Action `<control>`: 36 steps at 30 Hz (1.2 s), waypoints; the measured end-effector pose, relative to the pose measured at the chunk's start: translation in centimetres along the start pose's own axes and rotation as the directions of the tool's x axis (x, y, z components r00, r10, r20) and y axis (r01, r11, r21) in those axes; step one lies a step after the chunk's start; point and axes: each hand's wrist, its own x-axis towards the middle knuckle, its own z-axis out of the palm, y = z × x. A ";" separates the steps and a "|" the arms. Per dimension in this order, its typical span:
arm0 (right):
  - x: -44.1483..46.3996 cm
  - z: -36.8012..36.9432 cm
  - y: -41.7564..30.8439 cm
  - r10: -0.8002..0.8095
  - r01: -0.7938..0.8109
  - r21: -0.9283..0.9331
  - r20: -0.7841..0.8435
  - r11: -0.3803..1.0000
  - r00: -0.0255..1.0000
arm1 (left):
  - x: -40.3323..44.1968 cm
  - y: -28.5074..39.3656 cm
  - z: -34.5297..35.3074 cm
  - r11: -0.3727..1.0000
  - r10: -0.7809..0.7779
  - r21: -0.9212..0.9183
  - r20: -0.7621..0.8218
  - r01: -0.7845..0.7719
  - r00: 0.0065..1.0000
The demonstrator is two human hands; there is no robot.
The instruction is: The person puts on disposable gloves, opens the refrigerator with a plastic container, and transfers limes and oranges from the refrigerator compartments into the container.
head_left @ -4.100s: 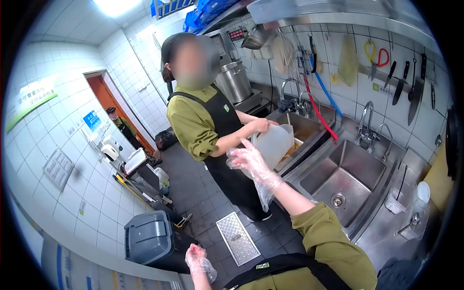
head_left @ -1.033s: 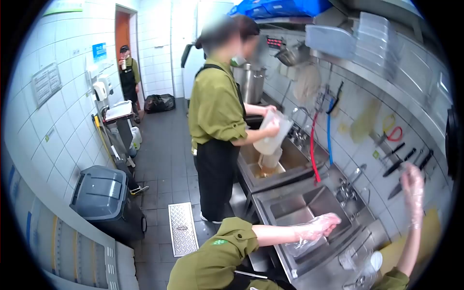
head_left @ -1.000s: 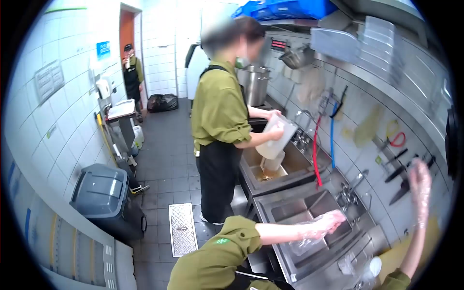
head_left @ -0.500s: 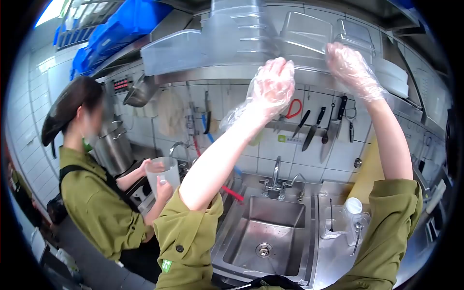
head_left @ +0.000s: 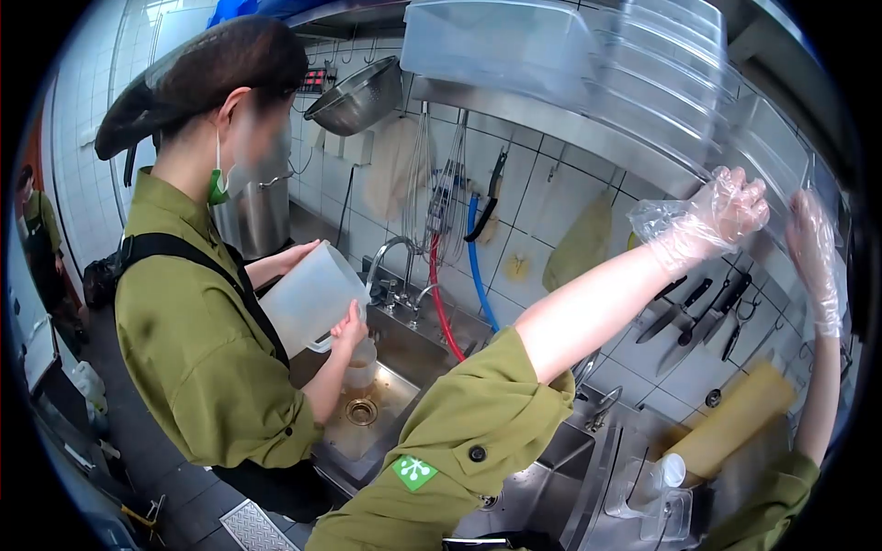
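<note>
My left hand (head_left: 730, 213), in a clear plastic glove, is raised at the front edge of the steel shelf (head_left: 542, 119). Its fingers are curled, and what they close on is hidden. Farther right, my right hand (head_left: 812, 243) is also gloved and raised, its fingers bent and slightly blurred beside a clear plastic container (head_left: 770, 138). That container stands between and above both hands; whether either grips it is unclear. Left of it, several clear containers (head_left: 657, 78) are stacked on the shelf, beside a large translucent bin (head_left: 496, 50).
A co-worker (head_left: 211, 312) at my left tilts a translucent pitcher (head_left: 312, 298) over a sink (head_left: 367, 441). Knives (head_left: 703, 321) hang on the tiled wall below the shelf. A steel colander (head_left: 356, 96), whisks (head_left: 447, 197) and a red hose (head_left: 439, 303) hang farther left.
My view has swung left, so my hands and the shelf appear farther right. Both hands remain raised by the shelf. The co-worker's pitcher has gone from upright to tilted.
</note>
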 end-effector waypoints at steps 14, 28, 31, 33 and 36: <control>7.3 2.3 4.5 0.014 -0.045 -0.054 -0.474 0.997 0.880 | 0.4 -0.2 -0.9 0.961 -0.015 -0.266 0.199 0.069 0.980; 1.9 -13.1 1.6 0.182 -0.232 0.027 -0.710 0.972 0.681 | 0.8 0.2 -1.8 0.959 -0.055 -0.251 0.290 0.132 0.955; -1.5 -17.3 3.4 0.169 -0.278 -0.039 -0.711 0.960 0.683 | 0.3 0.0 -1.2 0.973 -0.067 -0.194 0.281 0.125 0.958; -4.4 -20.4 4.4 0.282 -0.221 0.176 -0.661 0.959 0.695 | 0.3 0.6 -1.5 0.972 -0.128 -0.147 0.330 0.185 0.935; -9.4 -25.7 6.2 0.258 0.072 0.503 -0.555 0.861 0.791 | -1.1 -0.1 0.2 0.978 -0.072 -0.177 0.208 0.110 0.975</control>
